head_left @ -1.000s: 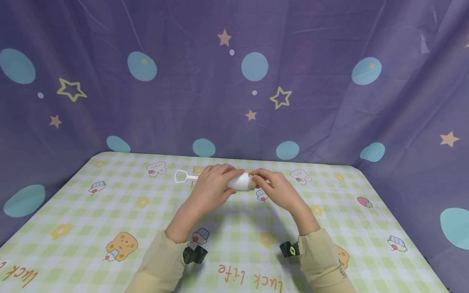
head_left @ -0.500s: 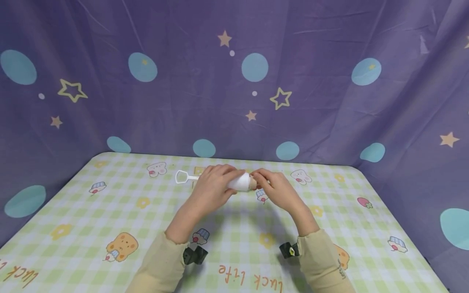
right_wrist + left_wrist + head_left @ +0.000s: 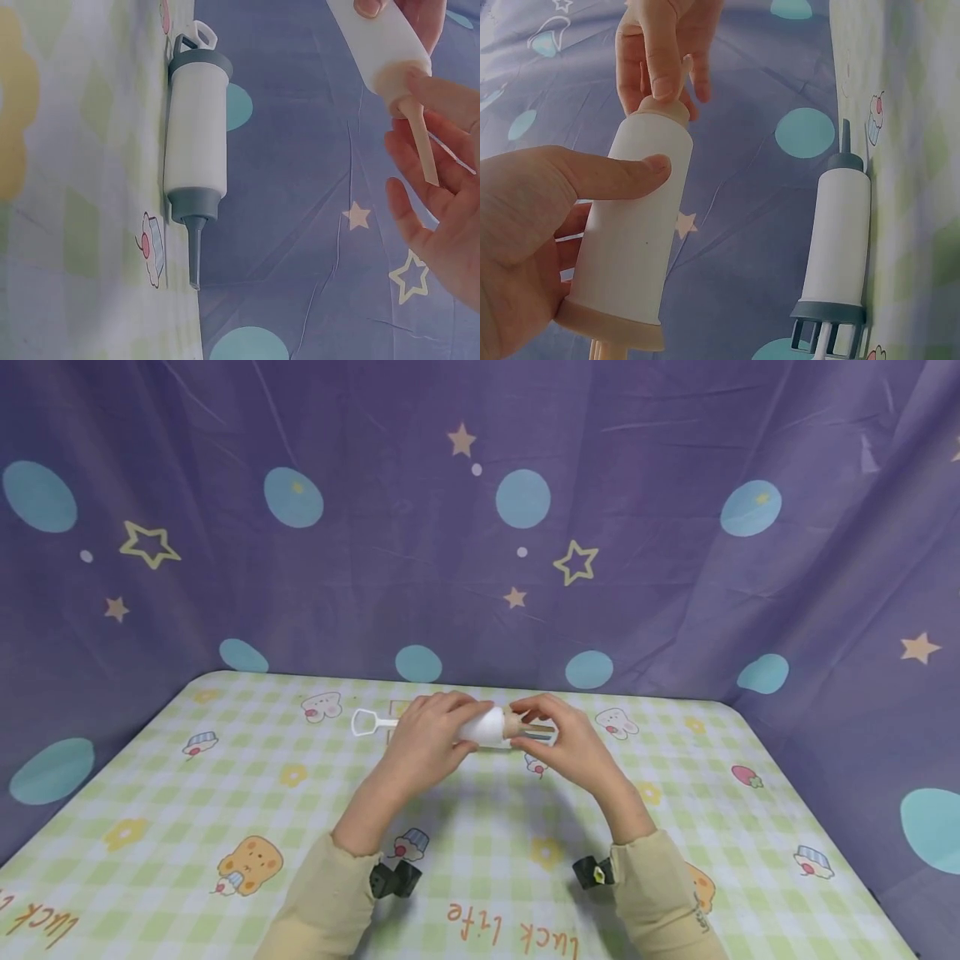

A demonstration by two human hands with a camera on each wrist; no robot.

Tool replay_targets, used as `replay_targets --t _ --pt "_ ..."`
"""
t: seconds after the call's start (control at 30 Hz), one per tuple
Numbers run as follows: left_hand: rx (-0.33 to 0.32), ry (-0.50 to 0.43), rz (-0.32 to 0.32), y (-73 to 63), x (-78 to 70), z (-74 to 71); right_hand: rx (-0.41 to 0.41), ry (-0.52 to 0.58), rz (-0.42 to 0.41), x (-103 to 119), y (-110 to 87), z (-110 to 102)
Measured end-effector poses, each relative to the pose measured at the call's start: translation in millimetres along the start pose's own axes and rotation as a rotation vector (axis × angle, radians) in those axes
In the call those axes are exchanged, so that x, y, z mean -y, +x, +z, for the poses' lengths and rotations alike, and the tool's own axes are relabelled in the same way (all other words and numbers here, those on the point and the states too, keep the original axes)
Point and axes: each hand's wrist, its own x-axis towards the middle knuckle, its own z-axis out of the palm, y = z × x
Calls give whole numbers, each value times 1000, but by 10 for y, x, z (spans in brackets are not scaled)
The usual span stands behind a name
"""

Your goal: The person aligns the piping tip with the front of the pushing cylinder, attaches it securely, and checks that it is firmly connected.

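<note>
A large white syringe with beige ends (image 3: 483,727) lies level, pointing right, in my left hand (image 3: 431,735); my thumb curls over its barrel (image 3: 634,240) and fingers wrap behind it. My right hand (image 3: 561,735) is at the other end. One of its fingertips presses the beige nozzle cap (image 3: 396,84), and the rest curl round behind the thin beige nozzle (image 3: 422,142). Past my left hand a white looped plunger handle (image 3: 365,722) sticks out. A second white syringe with grey-blue ends (image 3: 196,135) lies on the table, mostly covered by my hands in the head view.
A green-and-white checked cloth (image 3: 480,818) with cartoon prints covers the table. Purple curtain (image 3: 375,568) with stars and ovals hangs behind and at both sides. A small dark camera (image 3: 395,879) is strapped at my left cuff, another dark camera (image 3: 592,872) at my right.
The left hand and white syringe have shifted slightly left. The right fingers, bunched together at the cap before, have spread, and the nozzle now shows between them.
</note>
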Motion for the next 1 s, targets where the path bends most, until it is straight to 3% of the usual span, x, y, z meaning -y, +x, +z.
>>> replay_targets --t 0.47,0.8,1.0 --pt "7 -8 7 -1 2 13 57 52 94 13 3 -5" --pt "-18 5 61 7 -27 -2 69 15 89 20 15 -7" --pt "-5 4 61 0 -21 7 85 9 121 9 7 8"
